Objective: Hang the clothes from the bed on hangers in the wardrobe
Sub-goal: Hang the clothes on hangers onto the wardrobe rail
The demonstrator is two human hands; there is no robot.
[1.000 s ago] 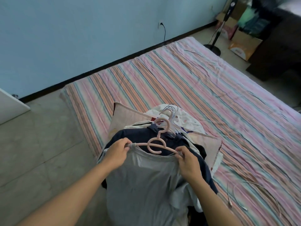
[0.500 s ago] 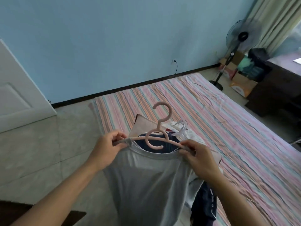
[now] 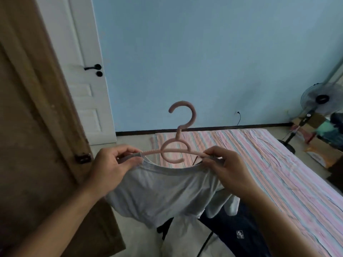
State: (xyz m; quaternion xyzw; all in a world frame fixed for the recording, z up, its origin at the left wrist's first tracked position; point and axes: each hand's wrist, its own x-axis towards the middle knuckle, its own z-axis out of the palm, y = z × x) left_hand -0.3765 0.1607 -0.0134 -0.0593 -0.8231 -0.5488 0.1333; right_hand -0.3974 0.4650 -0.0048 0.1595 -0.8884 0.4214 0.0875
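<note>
One grey shirt [image 3: 157,190] hangs on a pink hanger [image 3: 178,143], held up in the air near the bed [image 3: 278,164]. The left hand [image 3: 111,164] and right hand [image 3: 230,167] each pinch one shoulder end. A brown wardrobe door [image 3: 33,145] stands at the left.

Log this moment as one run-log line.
step: shirt on hanger | left hand: grips hanger end and shirt | right hand: grips other end | hook: free, upright | wardrobe rail: not in view

A white door [image 3: 83,86] with a black handle [image 3: 93,67], a standing fan [image 3: 320,101] and cardboard boxes [image 3: 319,154] by the blue wall [image 3: 204,52]
</note>
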